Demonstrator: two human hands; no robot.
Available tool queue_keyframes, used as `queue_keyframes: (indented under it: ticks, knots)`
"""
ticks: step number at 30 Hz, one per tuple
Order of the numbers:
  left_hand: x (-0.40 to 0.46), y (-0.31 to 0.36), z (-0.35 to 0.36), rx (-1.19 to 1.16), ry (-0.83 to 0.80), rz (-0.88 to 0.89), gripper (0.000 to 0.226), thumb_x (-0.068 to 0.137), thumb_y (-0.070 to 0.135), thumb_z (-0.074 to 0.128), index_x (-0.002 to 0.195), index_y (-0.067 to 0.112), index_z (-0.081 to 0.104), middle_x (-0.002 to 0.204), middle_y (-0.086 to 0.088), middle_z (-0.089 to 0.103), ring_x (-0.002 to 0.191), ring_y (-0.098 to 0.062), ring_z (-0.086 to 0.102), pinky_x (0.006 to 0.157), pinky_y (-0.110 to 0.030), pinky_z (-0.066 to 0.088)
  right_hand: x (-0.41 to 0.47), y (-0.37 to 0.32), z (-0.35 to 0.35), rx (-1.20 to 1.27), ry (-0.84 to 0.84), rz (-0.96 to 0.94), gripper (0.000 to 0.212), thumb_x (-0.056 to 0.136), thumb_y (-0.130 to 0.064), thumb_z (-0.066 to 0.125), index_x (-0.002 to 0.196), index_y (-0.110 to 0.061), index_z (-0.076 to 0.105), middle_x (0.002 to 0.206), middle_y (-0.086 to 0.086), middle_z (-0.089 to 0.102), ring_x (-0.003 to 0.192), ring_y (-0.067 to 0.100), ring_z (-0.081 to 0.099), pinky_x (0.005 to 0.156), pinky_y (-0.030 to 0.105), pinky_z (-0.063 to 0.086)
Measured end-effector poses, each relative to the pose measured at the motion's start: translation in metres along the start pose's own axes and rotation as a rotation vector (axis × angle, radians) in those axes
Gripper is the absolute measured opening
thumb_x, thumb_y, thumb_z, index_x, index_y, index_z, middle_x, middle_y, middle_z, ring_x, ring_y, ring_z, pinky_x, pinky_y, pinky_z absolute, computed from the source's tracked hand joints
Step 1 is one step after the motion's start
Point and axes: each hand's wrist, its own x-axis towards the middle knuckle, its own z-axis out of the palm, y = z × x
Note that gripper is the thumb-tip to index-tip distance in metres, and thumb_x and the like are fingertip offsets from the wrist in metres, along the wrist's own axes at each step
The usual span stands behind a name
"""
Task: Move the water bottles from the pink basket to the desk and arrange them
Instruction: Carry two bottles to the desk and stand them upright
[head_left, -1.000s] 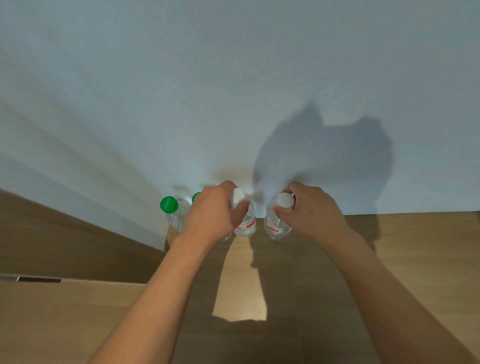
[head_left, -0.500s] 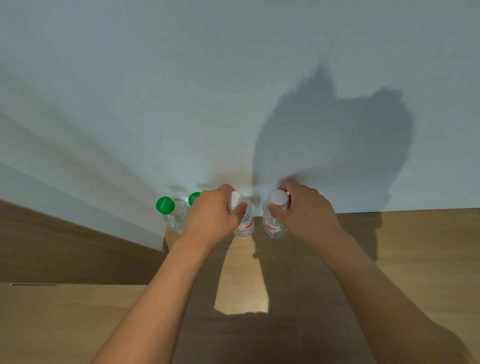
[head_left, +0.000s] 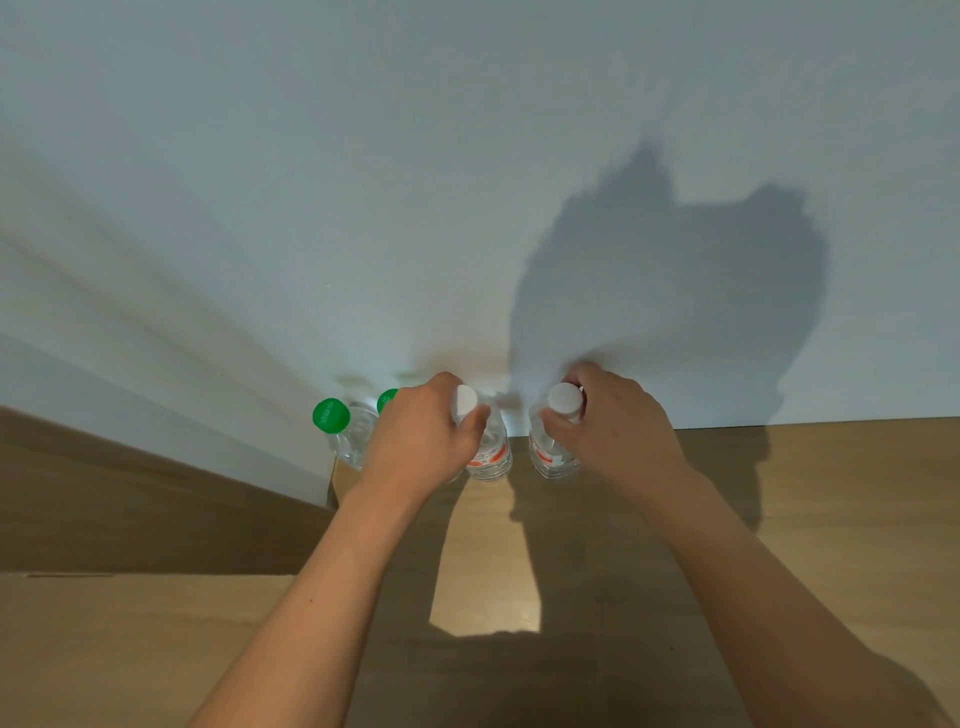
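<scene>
Several clear water bottles stand in a row against the wall at the back of the wooden desk (head_left: 831, 519). My left hand (head_left: 421, 441) grips the neck of a white-capped bottle with a red label (head_left: 491, 452). My right hand (head_left: 613, 431) grips the neck of a second white-capped, red-labelled bottle (head_left: 553, 457) just to its right. Left of my left hand stands a green-capped bottle (head_left: 343, 431), and a second green cap (head_left: 387, 400) peeks out behind my knuckles. The pink basket is out of view.
A white wall (head_left: 467, 208) rises directly behind the bottles. The desk's left end (head_left: 332, 483) lies just beside the green-capped bottle, with a darker floor strip beyond. A lighter wooden surface (head_left: 130, 649) fills the lower left.
Both hands and the two white-capped bottles stay in nearly the same place at the wall. The view has shifted slightly and the shadow on the wall has grown.
</scene>
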Motion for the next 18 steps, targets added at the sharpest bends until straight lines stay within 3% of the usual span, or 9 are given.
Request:
queue_keyframes:
  ticks: [10,15,18]
  knots:
    - [-0.006,0.010,0.003,-0.001,-0.066,0.024,0.033,0.090,0.045,0.060,0.108,0.017,0.062,0.074,0.000,0.067,0.072,-0.022,0.063,0.058,-0.030,0.045,-0.001,-0.004,-0.002,0.017,-0.044,0.009,0.026,0.086,-0.038,0.065,0.096,-0.018,0.053,0.088,-0.002,0.061,0.081,0.022,0.055,0.066,0.031,0.038]
    - [-0.016,0.010,0.009,0.018,-0.098,0.040,0.026,0.088,0.045,0.060,0.089,0.019,0.054,0.065,0.001,0.060,0.064,-0.023,0.060,0.051,-0.031,0.039,0.000,-0.005,0.001,0.036,-0.061,0.029,0.030,0.085,-0.039,0.066,0.101,-0.017,0.054,0.091,-0.001,0.062,0.085,0.022,0.056,0.071,0.033,0.045]
    - [-0.019,0.010,0.010,0.036,-0.120,0.033,0.027,0.089,0.044,0.059,0.099,0.020,0.055,0.070,0.001,0.062,0.069,-0.024,0.061,0.054,-0.032,0.040,-0.002,-0.005,0.003,0.073,-0.048,0.048,0.031,0.085,-0.039,0.066,0.105,-0.018,0.055,0.091,-0.001,0.061,0.086,0.022,0.057,0.072,0.033,0.045]
